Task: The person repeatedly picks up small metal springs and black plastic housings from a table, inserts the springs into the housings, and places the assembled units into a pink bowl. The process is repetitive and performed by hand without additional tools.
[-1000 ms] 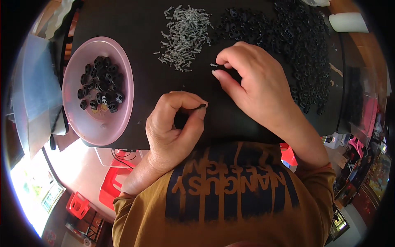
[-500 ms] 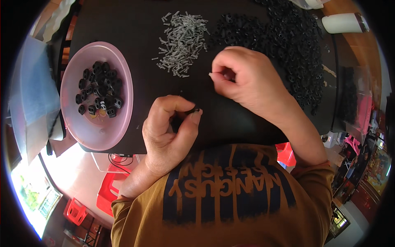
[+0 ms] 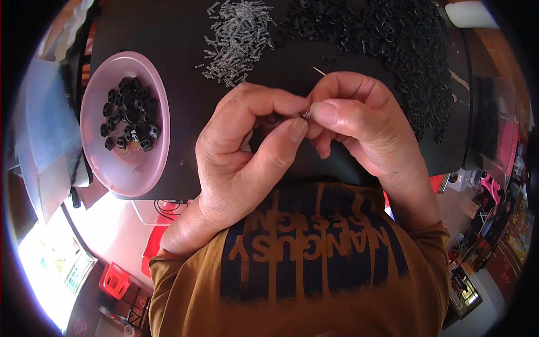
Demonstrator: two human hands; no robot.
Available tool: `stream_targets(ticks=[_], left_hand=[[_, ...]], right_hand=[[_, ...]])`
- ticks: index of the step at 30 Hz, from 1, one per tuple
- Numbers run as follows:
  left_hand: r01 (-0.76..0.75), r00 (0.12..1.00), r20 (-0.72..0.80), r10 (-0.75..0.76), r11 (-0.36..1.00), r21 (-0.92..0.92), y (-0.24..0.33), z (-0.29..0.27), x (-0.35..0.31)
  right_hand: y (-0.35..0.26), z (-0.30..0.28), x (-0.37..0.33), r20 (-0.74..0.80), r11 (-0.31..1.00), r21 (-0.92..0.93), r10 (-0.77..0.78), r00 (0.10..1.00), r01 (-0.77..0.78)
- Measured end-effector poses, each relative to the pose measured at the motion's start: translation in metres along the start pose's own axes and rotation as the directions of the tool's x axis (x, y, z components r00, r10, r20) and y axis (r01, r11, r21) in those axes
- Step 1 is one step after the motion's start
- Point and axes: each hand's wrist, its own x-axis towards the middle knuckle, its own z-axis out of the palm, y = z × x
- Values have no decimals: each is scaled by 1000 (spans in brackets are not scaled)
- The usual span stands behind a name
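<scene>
My left hand is closed in a pinch, its thumb and forefinger meeting the right fingertips over the near part of the table. A small black plastic piece showed in that pinch half a second ago; the fingers now mostly hide it. Between the fingertips of both hands glints a tiny silver coil spring, pinched by my right hand. Beyond the right forefinger juts a thin pale stick; whether that hand holds it I cannot tell. A heap of silver springs lies beyond my hands.
A pink translucent bowl on the left holds several black two-holed plastic pieces. Loose black parts spread over the dark table at the far right. A white cylindrical container lies at the far right corner. Red stools stand below.
My right hand has moved left and nearer, and my left hand right and up, so their fingertips now meet. A silver spring and a pale stick have come into sight.
</scene>
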Motion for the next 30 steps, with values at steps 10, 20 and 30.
stream_targets(ticks=[10,20,30], left_hand=[[-46,999,-20,48,995,85,-3,2,3],[-49,997,-58,54,996,81,-7,0,2],[59,998,-41,-57,997,43,-8,1,1]], right_hand=[[5,-2,0,30,1000,11,-6,1000,6],[8,2,-8,-11,987,-91,-137,991,135],[10,2,-9,29,839,-424,-364,931,341]])
